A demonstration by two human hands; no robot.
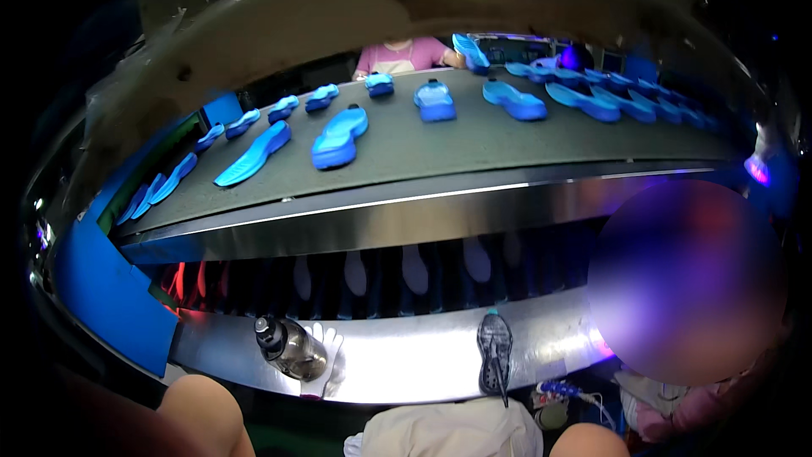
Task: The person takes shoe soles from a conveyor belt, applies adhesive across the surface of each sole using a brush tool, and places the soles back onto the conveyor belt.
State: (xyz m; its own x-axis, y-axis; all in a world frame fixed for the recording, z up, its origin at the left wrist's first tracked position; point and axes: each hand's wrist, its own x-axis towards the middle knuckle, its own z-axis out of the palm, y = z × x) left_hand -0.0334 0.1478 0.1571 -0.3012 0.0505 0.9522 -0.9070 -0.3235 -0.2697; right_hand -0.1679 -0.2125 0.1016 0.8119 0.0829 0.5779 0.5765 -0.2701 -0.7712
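Note:
Neither of my hands shows; two rounded bare shapes, apparently my knees, stand at the lower edge with beige cloth (440, 432) between them. On the metal ledge in front of me stands a dark see-through bottle (292, 351) with a black top, tilted in the picture. Beside it, partly behind it, a white glove (331, 347) lies with its fingers pointing away; no arm leads to it. Farther right on the ledge is a black, sole-shaped piece (495, 347) with a thin dark stick-like part at its near end.
Blue shoe soles (341, 137) lie spread over a grey conveyor belt (389, 135). Across it, a person in pink (397, 57) has a hand at a raised blue sole (470, 52). Under the belt, several greyish soles (414, 269) stand in shadow. A blurred round patch (685, 283) covers the right.

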